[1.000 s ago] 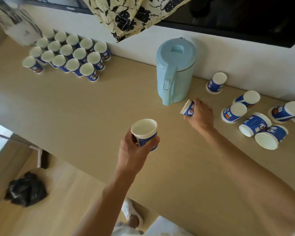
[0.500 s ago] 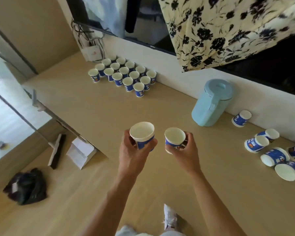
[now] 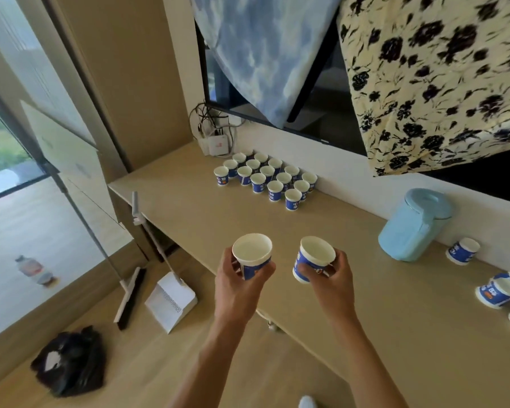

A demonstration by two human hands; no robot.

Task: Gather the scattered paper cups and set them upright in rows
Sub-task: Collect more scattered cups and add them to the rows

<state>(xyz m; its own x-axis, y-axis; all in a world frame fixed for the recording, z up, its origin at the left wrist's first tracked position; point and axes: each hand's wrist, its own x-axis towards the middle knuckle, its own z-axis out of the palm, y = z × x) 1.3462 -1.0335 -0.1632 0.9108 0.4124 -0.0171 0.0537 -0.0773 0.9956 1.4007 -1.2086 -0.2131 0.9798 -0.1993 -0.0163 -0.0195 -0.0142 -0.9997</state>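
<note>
My left hand point(image 3: 237, 285) grips a blue-and-white paper cup point(image 3: 252, 254), mouth up, above the counter's front edge. My right hand point(image 3: 331, 282) holds a second paper cup point(image 3: 314, 259), tilted slightly, beside the first. Several upright cups point(image 3: 270, 178) stand in rows at the back left of the wooden counter point(image 3: 365, 304), well beyond both hands. Scattered cups lie at the right: one upside down point(image 3: 462, 251) by the wall and others on their sides point(image 3: 496, 293) near the right edge.
A light blue kettle point(image 3: 411, 228) stands on the counter between the rows and the scattered cups. Cables and a white box point(image 3: 218, 144) sit in the back left corner. A broom and dustpan point(image 3: 171, 301) and a black bag point(image 3: 71, 360) are on the floor.
My right hand picked a cup from beside the kettle and brought it up next to the left hand's cup. The view swung left toward the rows.
</note>
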